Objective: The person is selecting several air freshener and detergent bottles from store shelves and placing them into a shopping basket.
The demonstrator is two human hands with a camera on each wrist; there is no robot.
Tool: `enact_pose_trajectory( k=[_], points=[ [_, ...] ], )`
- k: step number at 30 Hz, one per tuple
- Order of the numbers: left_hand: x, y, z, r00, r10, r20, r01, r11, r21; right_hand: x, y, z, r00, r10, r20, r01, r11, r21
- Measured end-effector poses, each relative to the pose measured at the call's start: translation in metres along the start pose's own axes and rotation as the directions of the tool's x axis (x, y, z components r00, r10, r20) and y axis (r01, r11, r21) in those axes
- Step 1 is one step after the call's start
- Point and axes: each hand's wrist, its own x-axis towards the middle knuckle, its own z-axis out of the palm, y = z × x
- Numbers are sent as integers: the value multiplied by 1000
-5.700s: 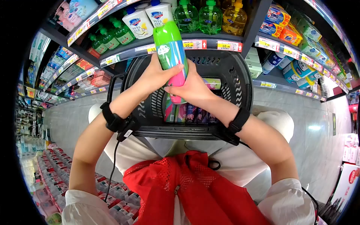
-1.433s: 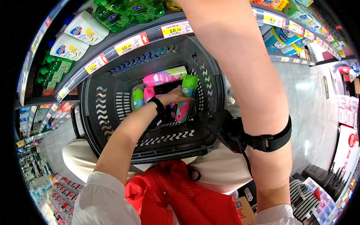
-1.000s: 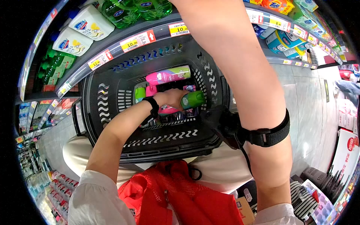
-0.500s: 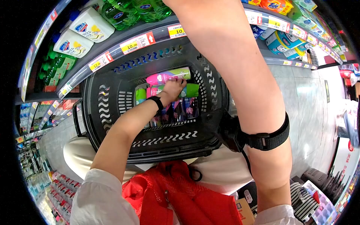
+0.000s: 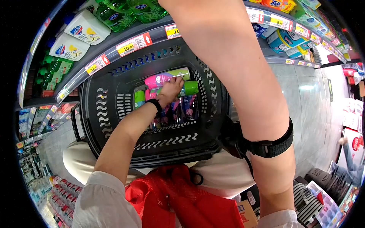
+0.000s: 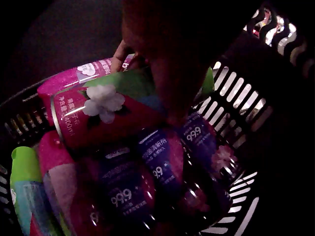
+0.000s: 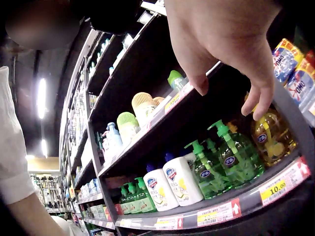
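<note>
In the head view my left hand (image 5: 170, 91) grips a green-capped spray can (image 5: 190, 88) lying crosswise in the black shopping basket (image 5: 171, 155). Its pink and green side with a white flower faces the left wrist view, where my fingers (image 6: 119, 56) reach over its far side. Behind it lies another pink and green can (image 5: 153, 81). Several purple containers (image 5: 189, 107) stand on the near side, and a green-topped can (image 6: 25, 164) is at the left. My right hand (image 7: 226, 42) hangs with loosely bent fingers before the shelf, holding nothing visible; the head view cuts it off.
A shelf edge with price tags (image 5: 131, 45) runs along the basket's far side. On it stand white bottles (image 7: 183, 181) and green pump bottles (image 7: 236, 152), with an amber one (image 7: 273, 135) near my right fingers. My right forearm (image 5: 235, 57) crosses above the basket's right side.
Earlier both hands held a can over the basket; then my right arm reached up to the shelf. Within the last second my left hand turned the green-capped can crosswise over the purple containers.
</note>
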Motion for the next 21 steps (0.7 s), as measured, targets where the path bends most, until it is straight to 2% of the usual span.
enact_pose_trajectory(
  k=[4, 7, 12, 13, 15, 19, 21],
  points=[
    [-6, -5, 1, 996, 12, -84, -13, 1000, -15, 0, -2, 0, 999, 10, 31, -11, 1000, 21],
    [-8, -5, 9, 986, 54, -159, -41, 996, 83, 1, 4, 6, 1000, -14, 21, 13, 1000, 17],
    [0, -9, 50, 904, 97, -417, -43, 990, 137, 2, -3, 11, 992, 114, 46, -114, 993, -7],
    [1, -10, 55, 904, 93, -418, -38, 990, 138, 2, -4, 11, 993, 110, 48, -110, 994, -6],
    [3, -9, 53, 942, 87, -325, -65, 995, 78, 1, -1, 13, 995, 91, 46, -90, 995, -33],
    [2, -10, 50, 927, 123, -354, -71, 985, 157, 0, -1, 14, 994, 89, 63, -88, 996, -22],
    [0, -12, 47, 886, 187, -425, -115, 975, 190, 0, -2, 16, 991, 101, 91, -99, 995, -21]
  ],
)
